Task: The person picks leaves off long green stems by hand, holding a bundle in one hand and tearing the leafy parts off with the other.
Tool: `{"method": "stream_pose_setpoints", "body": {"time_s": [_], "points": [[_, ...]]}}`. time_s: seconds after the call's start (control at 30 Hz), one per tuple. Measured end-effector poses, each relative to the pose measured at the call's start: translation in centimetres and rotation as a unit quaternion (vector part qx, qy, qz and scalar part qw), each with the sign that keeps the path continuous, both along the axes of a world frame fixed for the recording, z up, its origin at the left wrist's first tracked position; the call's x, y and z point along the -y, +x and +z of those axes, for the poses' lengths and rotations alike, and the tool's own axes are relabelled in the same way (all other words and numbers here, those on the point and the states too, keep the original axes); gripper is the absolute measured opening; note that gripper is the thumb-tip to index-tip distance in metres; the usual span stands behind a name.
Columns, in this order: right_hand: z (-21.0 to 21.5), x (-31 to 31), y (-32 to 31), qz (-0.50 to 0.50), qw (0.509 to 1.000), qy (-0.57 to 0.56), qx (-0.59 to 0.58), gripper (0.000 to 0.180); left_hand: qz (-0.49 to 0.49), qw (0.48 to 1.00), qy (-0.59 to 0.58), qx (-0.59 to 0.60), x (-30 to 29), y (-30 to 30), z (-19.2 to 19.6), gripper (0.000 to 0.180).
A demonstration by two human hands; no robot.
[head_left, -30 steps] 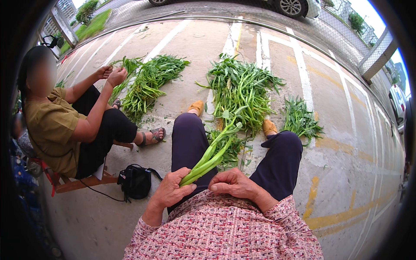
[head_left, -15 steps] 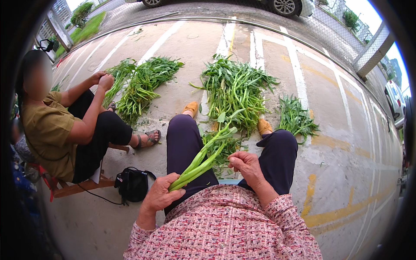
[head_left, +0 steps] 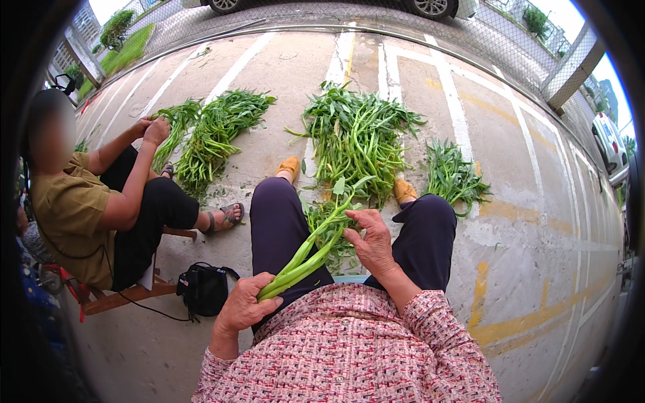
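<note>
My left hand (head_left: 246,302) is closed round the thick cut ends of a few pale green water spinach stalks (head_left: 295,267), held slanting up and away above my lap. Small leaves remain at their far tips. Beside the upper part of these stalks is my right hand (head_left: 368,238), its thumb and forefinger apart and its other fingers curled. The fingertips reach the stalks' edge; whether they touch is hard to tell. Beyond my knees lies a large heap of leafy water spinach (head_left: 356,138) on the ground. Loose trimmed leaves (head_left: 342,252) lie between my legs, partly hidden by the stalks.
A smaller leafy pile (head_left: 454,176) lies by my right foot. At the left, a seated person (head_left: 80,201) handles greens beside another heap (head_left: 218,138). A black bag (head_left: 203,289) stands on the ground between us. A wire fence (head_left: 295,17) runs along the back, with cars beyond.
My right hand has moved up and left from above my lap to the upper stalks, its thumb and forefinger parting. My left hand keeps its hold. The view has shifted slightly.
</note>
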State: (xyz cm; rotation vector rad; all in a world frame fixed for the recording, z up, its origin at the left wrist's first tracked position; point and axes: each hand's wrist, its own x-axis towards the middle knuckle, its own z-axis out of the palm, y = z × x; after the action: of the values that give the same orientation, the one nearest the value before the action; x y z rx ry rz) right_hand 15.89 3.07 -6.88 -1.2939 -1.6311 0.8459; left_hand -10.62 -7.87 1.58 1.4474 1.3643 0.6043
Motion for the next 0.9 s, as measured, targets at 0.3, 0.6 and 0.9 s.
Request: {"method": "stream_pose_setpoints", "body": {"time_s": [0.3, 0.6, 0.9], "points": [[-0.7, -0.9, -0.4, 0.054, 0.995, 0.069, 0.042, 0.021, -0.008, 1.0, 0.025, -0.009, 0.1, 0.4, 0.0, 0.018], [1.2, -1.6, 3.1, 0.159, 0.96, -0.217, -0.076, 0.01, 0.003, 0.999, 0.007, -0.049, -0.3, 0.2, -1.2, 0.016], [3.1, -1.5, 7.6, 0.155, 0.895, -0.357, -0.218, 0.018, 0.025, 0.998, -0.022, -0.045, -0.4, 0.3, -2.3, 0.017]]}}
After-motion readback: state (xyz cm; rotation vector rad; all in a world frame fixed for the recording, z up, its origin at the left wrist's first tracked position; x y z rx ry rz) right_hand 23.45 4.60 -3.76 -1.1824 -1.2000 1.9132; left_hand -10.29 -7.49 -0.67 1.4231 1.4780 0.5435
